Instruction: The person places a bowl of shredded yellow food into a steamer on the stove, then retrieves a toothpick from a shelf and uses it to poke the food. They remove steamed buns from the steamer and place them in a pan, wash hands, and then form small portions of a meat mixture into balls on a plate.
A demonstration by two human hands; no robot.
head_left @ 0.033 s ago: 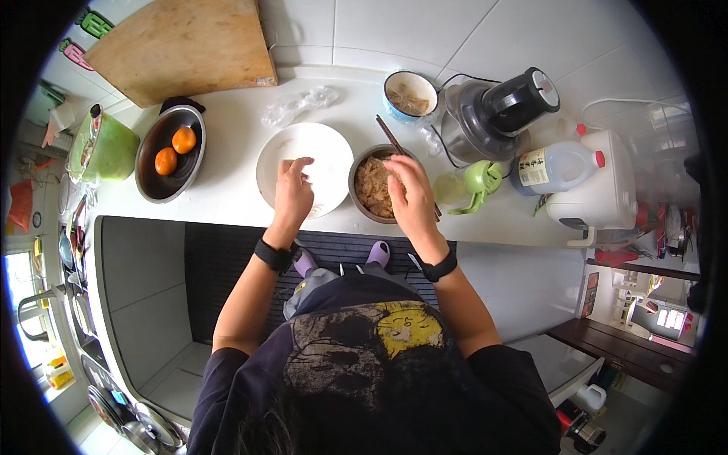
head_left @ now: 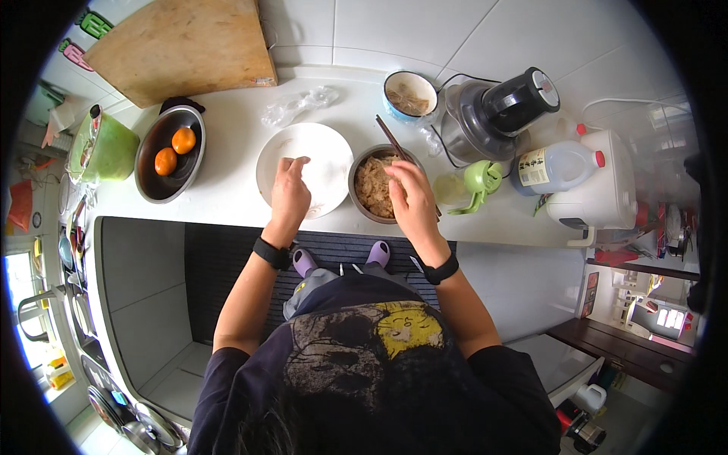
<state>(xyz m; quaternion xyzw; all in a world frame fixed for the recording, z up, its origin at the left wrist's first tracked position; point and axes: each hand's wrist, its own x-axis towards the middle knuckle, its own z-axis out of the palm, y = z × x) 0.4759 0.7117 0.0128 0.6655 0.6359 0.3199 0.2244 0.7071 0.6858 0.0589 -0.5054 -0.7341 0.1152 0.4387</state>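
My left hand (head_left: 291, 196) hovers over the near part of a white plate (head_left: 322, 144), its fingers curled inward. Whatever they may hold is hidden. To the right of the plate is a metal bowl (head_left: 353, 194) filled with a pale brown minced mixture (head_left: 371, 189). My right hand (head_left: 413, 201) is at that bowl's right side with its fingers bent over the filling and parted from the thumb; nothing shows between them. Dark chopsticks (head_left: 388, 133) lean across the bowl's far rim, partly behind my right hand.
A crumpled clear bag (head_left: 299, 105) lies behind the plate. Left are a steel bowl (head_left: 173, 188) with two orange fruits (head_left: 183, 139) and a green container (head_left: 114, 148). At right stand a blue enamel bowl (head_left: 410, 79), a food processor (head_left: 485, 114), a green-topped bottle (head_left: 482, 179) and jugs (head_left: 557, 168).
My left hand has shifted slightly left over the plate. The fingers of my right hand have moved a little nearer to me over the bowl.
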